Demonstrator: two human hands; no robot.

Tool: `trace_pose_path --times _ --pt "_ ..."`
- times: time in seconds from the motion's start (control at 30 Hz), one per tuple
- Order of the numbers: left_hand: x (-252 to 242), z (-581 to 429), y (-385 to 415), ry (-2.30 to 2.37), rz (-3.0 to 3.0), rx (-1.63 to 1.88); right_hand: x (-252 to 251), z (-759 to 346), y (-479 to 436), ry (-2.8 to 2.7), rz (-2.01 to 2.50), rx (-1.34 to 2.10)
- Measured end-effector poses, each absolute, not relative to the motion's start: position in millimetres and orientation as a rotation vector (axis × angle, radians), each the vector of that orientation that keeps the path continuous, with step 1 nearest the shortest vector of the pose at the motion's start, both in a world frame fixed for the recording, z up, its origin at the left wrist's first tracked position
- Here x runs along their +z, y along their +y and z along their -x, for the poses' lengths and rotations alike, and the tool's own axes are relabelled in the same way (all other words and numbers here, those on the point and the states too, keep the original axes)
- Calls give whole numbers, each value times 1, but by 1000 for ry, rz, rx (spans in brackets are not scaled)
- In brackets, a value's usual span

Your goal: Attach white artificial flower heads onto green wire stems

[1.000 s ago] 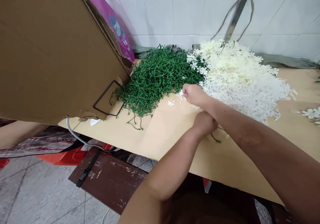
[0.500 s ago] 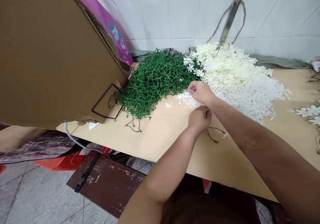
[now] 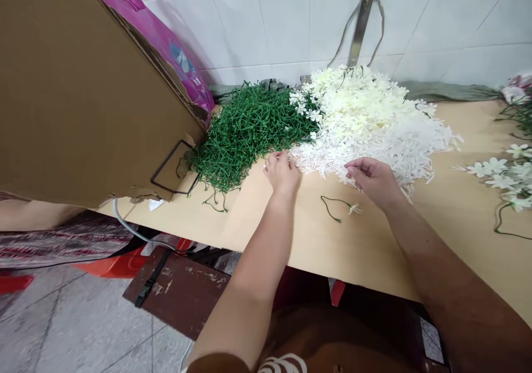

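Note:
Resting by the near edge of the green stem pile (image 3: 249, 129), my left hand (image 3: 282, 172) has its fingers bent down and apart at the table. A bit of white shows at its fingertips, where a small loose flower lay; whether it is touched I cannot tell. My right hand (image 3: 372, 180) hovers at the front of the white artificial petal pile (image 3: 369, 123), thumb and forefinger slightly apart, nothing visible between them. Between my forearms a green plastic stem (image 3: 330, 209) with a small white flower (image 3: 354, 209) on its end lies on the table.
A tall cardboard box (image 3: 83, 96) stands at the left, with a black wire frame (image 3: 166, 165) at its foot. Finished-looking white flower sprays (image 3: 499, 173) lie at the right. Another person's arm (image 3: 37, 215) shows at far left. White tiles back the table (image 3: 257, 218).
My hands have moved apart, the left towards the green pile and the right to the white pile. The stem with the flower now lies uncovered. The view has shifted slightly.

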State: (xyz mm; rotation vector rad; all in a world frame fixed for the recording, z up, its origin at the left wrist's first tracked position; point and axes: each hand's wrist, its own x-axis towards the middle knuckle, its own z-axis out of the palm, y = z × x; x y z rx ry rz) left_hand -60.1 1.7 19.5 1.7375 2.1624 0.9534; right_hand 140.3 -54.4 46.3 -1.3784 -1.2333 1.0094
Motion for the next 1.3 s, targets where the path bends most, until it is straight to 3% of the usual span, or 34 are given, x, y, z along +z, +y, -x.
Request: trace_pose_path --times 0.47,0.7,0.93,1.1,1.3 --pt "15 73 23 2253 -1698 900 40 -157 -59 -1116 1260 1330" --pt "14 79 24 2218 -1665 1036 40 -151 -61 -1026 1400 1201" --pt "26 65 11 1461 -1200 1428 41 -154 -62 -1214 1445 1073" --pt "36 32 -21 993 -807 1137 44 -159 -57 -1238 1407 1052" --pt "37 16 -34 899 -666 826 49 -160 -59 -1207 1340 904"
